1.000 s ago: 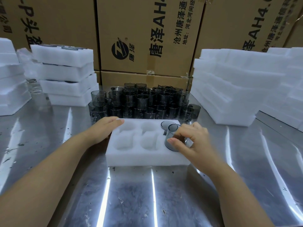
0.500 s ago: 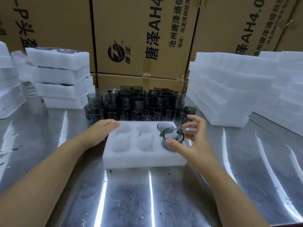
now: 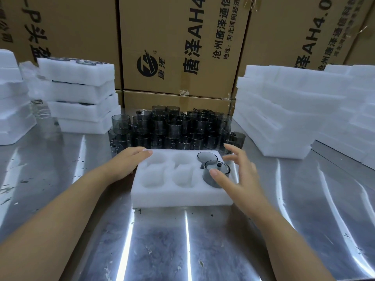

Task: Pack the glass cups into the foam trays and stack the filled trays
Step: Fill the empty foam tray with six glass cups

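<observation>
Cup (image 3: 216,167) seated in foam tray (image 3: 178,196), grip loosened: right hand (image 3: 239,179) now spread open, left hand (image 3: 123,164) flat on tray edge. Steel table (image 3: 162,240), cartons (image 3: 178,47) behind.

The single wide-angle view sits on the person's head, looking forward and down from close above the shiny steel table (image 3: 162,250), facing the wall of brown printed cardboard boxes (image 3: 174,27) at the far edge, with the white pocketed foam tray (image 3: 178,196) near and centred.

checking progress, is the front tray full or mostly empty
Mostly empty: the tray holds a far cup and a near cup at right; four pockets are bare.
</observation>
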